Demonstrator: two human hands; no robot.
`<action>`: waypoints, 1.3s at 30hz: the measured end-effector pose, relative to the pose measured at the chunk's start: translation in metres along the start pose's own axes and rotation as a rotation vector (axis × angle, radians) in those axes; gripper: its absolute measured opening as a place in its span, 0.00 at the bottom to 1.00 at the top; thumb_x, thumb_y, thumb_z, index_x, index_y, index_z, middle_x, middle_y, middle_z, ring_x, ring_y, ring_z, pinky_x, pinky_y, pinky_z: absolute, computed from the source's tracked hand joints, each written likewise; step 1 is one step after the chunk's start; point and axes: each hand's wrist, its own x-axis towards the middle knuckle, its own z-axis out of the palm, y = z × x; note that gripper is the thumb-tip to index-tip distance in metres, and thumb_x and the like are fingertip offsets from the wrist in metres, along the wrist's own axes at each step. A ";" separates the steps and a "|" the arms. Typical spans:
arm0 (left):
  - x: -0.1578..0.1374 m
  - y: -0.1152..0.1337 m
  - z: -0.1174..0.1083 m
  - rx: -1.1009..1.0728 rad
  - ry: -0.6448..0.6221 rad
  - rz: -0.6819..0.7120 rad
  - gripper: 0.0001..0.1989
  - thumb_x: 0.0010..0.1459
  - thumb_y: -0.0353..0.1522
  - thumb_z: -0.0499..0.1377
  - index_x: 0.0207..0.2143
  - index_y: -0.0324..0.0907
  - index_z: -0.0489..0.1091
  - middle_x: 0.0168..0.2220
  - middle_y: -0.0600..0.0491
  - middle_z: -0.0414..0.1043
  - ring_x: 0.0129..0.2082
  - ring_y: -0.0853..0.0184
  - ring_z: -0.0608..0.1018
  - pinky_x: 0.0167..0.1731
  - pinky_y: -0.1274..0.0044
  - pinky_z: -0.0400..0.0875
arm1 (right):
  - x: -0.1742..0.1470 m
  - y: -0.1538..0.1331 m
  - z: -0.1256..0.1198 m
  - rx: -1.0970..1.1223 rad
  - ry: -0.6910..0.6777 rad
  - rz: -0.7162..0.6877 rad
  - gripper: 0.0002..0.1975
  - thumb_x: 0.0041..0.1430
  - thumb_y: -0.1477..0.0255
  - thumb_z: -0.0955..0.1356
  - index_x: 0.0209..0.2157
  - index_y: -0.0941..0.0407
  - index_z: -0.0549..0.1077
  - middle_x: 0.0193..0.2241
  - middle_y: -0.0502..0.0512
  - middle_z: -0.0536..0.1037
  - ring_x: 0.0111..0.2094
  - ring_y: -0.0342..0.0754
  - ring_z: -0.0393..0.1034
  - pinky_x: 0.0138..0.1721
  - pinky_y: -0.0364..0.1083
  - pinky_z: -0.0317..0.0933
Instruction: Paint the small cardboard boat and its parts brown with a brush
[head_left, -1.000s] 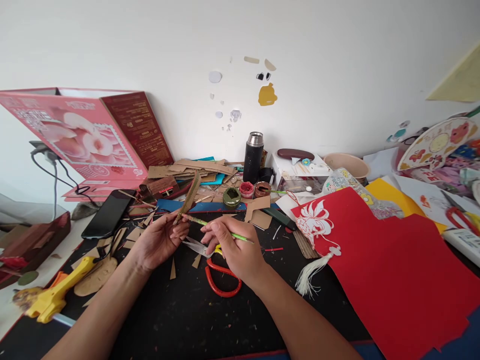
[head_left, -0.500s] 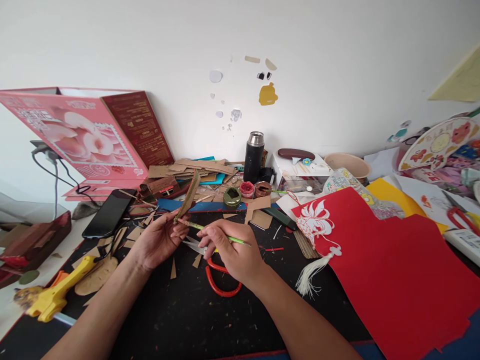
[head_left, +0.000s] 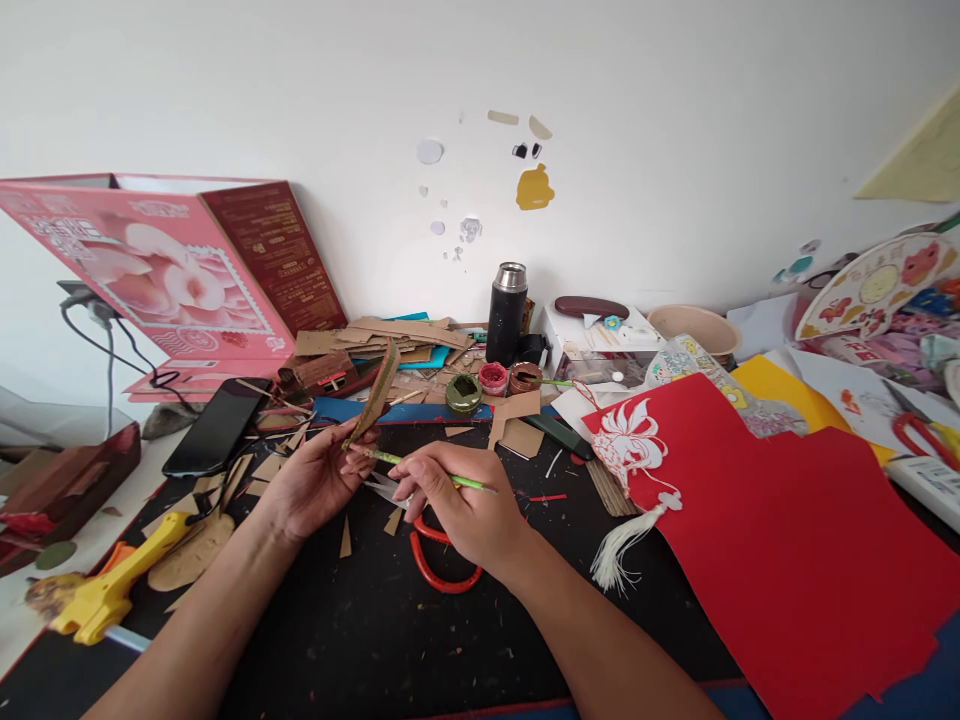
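My left hand is closed on the lower end of a narrow cardboard strip, which tilts up and to the right and has a greenish-brown face. A thin green paintbrush is pinched in my right hand, its tip at the strip's lower end near my left fingertips. Whether the bristles touch the strip I cannot tell. Beneath my right hand lie red-handled scissors, partly covered. Beyond the hands stand open paint pots: a green pot, a red pot and a brown pot.
A phone and a yellow glue gun lie on the left. Cardboard scraps pile up at the back beside a black flask. Red paper covers the right side, near a cutter and a white tassel.
The brush and my right hand have shifted very slightly left. My left hand keeps the strip in nearly the same place.
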 end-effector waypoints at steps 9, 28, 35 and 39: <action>0.003 0.000 -0.008 0.021 -0.114 -0.019 0.10 0.64 0.20 0.54 0.33 0.40 0.70 0.25 0.53 0.66 0.18 0.71 0.65 0.18 0.79 0.67 | 0.002 -0.003 -0.003 -0.014 0.074 0.009 0.27 0.77 0.48 0.65 0.40 0.55 0.84 0.32 0.56 0.85 0.25 0.46 0.81 0.25 0.44 0.73; 0.002 0.000 -0.008 0.094 -0.172 -0.026 0.08 0.61 0.21 0.58 0.29 0.38 0.71 0.25 0.54 0.64 0.17 0.74 0.64 0.17 0.81 0.67 | 0.002 -0.001 -0.003 0.055 0.102 0.003 0.23 0.78 0.52 0.67 0.40 0.56 0.83 0.32 0.56 0.84 0.25 0.45 0.81 0.26 0.43 0.72; 0.004 0.002 -0.015 0.159 -0.315 -0.042 0.04 0.59 0.22 0.61 0.31 0.36 0.72 0.27 0.54 0.65 0.17 0.76 0.64 0.16 0.83 0.66 | 0.004 -0.002 -0.006 0.056 0.170 0.000 0.23 0.78 0.52 0.67 0.39 0.57 0.82 0.34 0.58 0.86 0.24 0.44 0.81 0.22 0.41 0.69; 0.004 0.002 -0.016 0.165 -0.338 -0.053 0.04 0.60 0.22 0.61 0.33 0.37 0.72 0.27 0.55 0.64 0.18 0.76 0.65 0.16 0.83 0.66 | 0.005 -0.003 -0.007 0.057 0.194 -0.015 0.24 0.77 0.51 0.66 0.40 0.57 0.81 0.36 0.59 0.86 0.24 0.44 0.82 0.22 0.41 0.70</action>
